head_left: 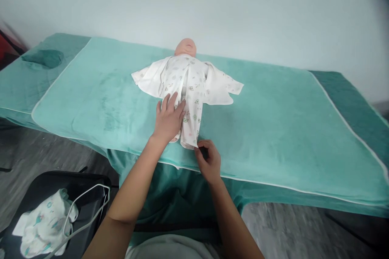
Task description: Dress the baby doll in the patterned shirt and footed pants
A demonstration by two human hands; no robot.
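A baby doll (pixel 185 47) lies on its back on a teal towel (pixel 273 117), head toward the wall. It wears a white patterned sleepsuit (pixel 191 89), open at the front with its sides spread out. My left hand (pixel 167 118) rests flat on the doll's left-side leg, fingers spread. My right hand (pixel 207 159) pinches the cuff at the bottom of the other sleepsuit leg, near the towel's front edge.
The towel covers a darker teal padded table (pixel 349 101) against a pale wall. A black tray (pixel 45 190) at the lower left holds a crumpled patterned garment (pixel 42 220) and a white cable (pixel 88 206). Grey floor shows on both sides.
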